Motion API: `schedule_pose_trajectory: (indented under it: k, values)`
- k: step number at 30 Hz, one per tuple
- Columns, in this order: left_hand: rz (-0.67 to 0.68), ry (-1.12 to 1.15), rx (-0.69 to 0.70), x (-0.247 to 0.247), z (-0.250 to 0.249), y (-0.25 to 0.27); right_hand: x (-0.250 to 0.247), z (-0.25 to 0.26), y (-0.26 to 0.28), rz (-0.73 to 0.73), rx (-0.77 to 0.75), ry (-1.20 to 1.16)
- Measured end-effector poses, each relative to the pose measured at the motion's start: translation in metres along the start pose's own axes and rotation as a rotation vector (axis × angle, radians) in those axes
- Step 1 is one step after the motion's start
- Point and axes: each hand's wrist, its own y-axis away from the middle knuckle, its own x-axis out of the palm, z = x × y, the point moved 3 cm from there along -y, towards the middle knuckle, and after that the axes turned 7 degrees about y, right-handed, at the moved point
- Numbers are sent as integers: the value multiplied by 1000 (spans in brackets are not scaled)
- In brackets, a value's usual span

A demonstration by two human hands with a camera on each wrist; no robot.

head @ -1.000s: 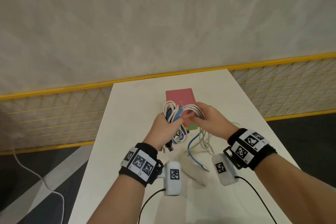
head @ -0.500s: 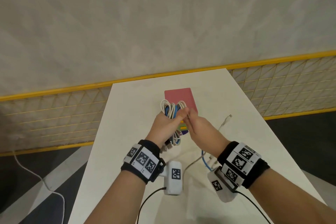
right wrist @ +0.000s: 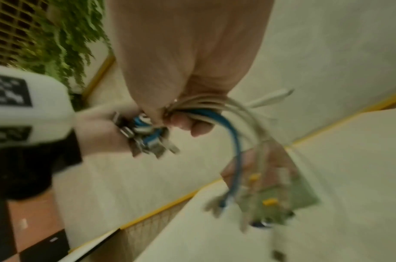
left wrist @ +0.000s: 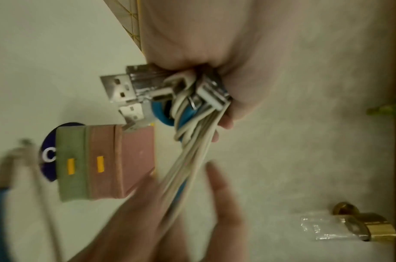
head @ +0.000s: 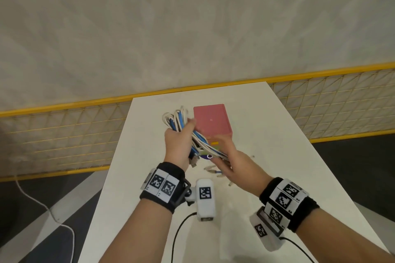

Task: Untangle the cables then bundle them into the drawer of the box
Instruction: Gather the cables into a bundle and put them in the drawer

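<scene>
The table (head: 149, 177) holds the box (head: 211, 121), which sits near the far end. Its two drawers, with yellow handles, look shut, so nothing is inside yet. The cables (head: 177, 121), white and blue, are up in the air just left of the box, looped into a bunch. The left hand (head: 178, 145) has its fingers curled tight round the loops, plugs sticking out below. The right hand (head: 233, 164) grips the loose tails with curled fingers. I think the untangling is mostly done. The tails need folding in, a drawer needs opening, and the bunch needs to go in.
</scene>
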Motion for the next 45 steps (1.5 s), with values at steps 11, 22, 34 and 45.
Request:
schedule_pose_trajectory:
  k: [11, 22, 34, 45]
  values:
    - [124, -78, 167, 8, -23, 13, 0, -6, -19, -87, 84, 216]
    - [354, -128, 154, -11, -20, 9, 8, -40, -32, 208, 44, 642]
    - [432, -503, -30, -7, 27, 20, -15, -10, -58, 163, 147, 685]
    - [362, -534, 1, -11, 35, 6, -18, -5, -41, 57, 146, -118]
